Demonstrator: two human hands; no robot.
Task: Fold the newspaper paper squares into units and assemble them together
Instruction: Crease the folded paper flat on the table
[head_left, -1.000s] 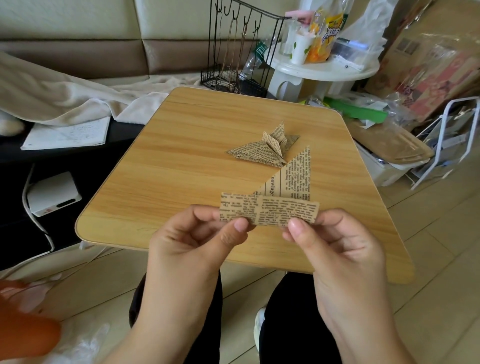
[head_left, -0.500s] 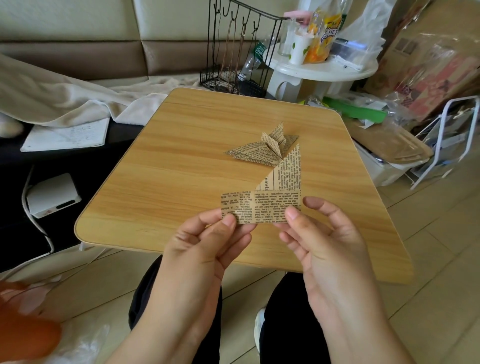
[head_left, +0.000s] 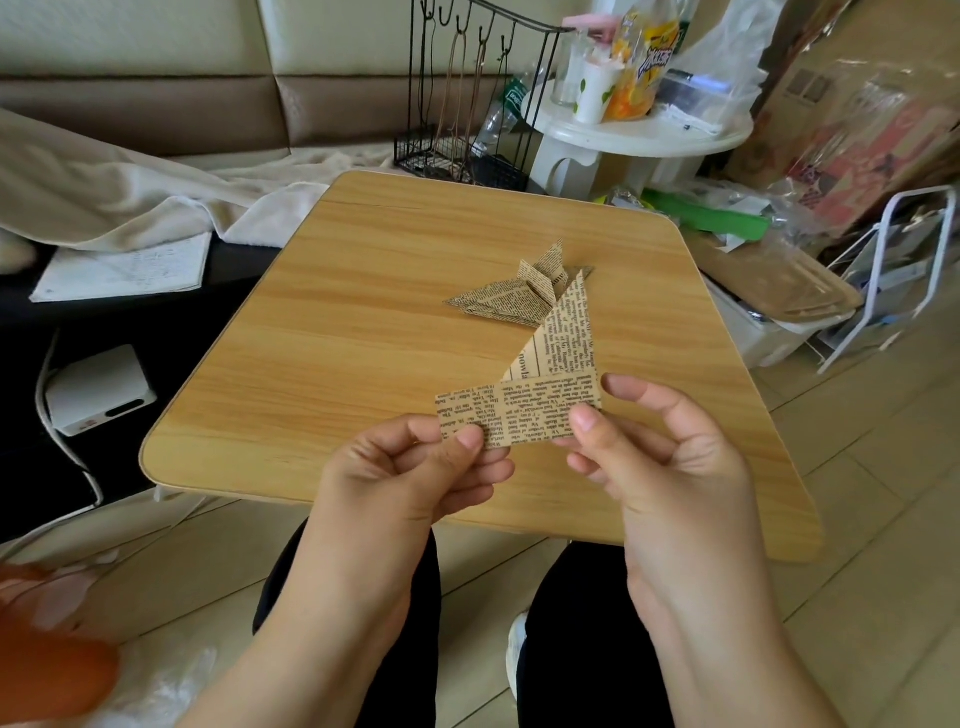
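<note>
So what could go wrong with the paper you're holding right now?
Two things, maybe. The newspaper piece is pinched only at its lower edge by the left hand and right hand, up in the air, so the crease might go crooked. Its tall point also reaches near the folded units on the table, so a swing could knock them.

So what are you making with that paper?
A person is folding newspaper-print paper into origami pieces. Both hands hold one half-folded piece above the wooden table: the left hand pinches its left end, and the right hand pinches its right end, where a flap is turned up into a point. Already folded pieces lie further back on the table, waiting to be joined.
</note>
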